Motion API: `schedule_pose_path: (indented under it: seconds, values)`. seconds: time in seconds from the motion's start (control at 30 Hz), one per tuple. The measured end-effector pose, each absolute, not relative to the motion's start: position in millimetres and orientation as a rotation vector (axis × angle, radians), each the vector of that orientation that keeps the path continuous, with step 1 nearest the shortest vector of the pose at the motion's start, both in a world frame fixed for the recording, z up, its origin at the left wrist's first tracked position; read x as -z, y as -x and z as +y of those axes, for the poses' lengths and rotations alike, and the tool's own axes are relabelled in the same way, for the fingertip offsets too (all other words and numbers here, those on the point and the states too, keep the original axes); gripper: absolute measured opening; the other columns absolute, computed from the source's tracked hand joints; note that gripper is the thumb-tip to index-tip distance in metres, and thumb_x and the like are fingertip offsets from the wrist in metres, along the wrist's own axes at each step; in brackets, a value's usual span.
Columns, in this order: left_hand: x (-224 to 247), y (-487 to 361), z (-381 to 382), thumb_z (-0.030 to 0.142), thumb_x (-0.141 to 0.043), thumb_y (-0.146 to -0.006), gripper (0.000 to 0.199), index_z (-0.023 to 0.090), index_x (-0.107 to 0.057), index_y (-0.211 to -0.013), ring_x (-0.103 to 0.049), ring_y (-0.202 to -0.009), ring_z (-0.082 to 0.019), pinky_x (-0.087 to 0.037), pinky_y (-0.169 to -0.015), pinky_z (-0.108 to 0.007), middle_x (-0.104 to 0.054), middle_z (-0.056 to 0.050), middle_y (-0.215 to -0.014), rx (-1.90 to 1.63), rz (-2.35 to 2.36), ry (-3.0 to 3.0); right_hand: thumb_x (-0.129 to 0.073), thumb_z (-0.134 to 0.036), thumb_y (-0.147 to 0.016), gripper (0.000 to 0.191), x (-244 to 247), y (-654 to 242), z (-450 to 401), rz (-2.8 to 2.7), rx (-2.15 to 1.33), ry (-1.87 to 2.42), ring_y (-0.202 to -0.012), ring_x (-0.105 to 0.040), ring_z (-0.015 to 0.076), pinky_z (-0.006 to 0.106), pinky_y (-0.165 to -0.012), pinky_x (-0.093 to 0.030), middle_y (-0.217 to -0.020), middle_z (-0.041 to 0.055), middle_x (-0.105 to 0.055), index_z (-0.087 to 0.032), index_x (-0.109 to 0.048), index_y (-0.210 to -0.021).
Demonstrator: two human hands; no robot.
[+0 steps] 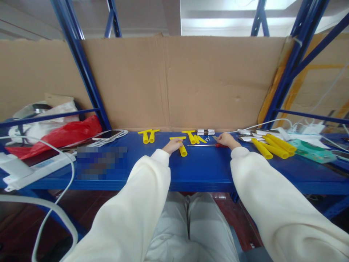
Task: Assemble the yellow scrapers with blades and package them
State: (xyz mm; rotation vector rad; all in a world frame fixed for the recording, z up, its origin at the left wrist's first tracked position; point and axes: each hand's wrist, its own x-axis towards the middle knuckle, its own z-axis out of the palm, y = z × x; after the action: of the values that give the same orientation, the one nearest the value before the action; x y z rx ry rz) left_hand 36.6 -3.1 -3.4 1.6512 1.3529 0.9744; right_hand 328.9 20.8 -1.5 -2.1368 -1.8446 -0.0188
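Observation:
My left hand (173,145) is closed on a yellow T-shaped tool (183,151) on the blue table (201,171). To the right, my right hand (227,139) has its fingers pressed together around a small greyish piece, too small to name, over the red handle of a screwdriver (203,145). Between the hands lie another yellow T-shaped tool (192,137), small yellow pieces (201,139), tiny white parts (207,138) and a stack of black-and-white pieces (205,132). Two yellow T-shaped tools (148,136) rest further left.
Several yellow tubes (274,145) lie at the right, beside a green packet (315,151) and white cables. At the left are a phone (105,135), a red bag (62,134) and a power strip (40,171). Cardboard (185,83) stands behind the table, between blue posts.

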Motion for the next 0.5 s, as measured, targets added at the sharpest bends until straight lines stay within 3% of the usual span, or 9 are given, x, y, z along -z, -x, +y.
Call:
schedule_pose_path:
  seconds: [0.5]
  values:
    - [5.4,-34.8,-0.7,0.01,-0.056,-0.065,0.051,0.016,-0.075,-0.111,-0.062,-0.118,-0.027,-0.046,-0.102,-0.034,-0.073,-0.007,-0.116,-0.971,1.351,-1.65,-0.053,-0.017,-0.085,0.032,4.5,-327.4,22.6,-1.985,0.02,2.068,-0.102,-0.069,0.0215,0.025,-0.089,-0.049,-0.107,0.0073,-0.076,-0.021,-0.078,-0.104]
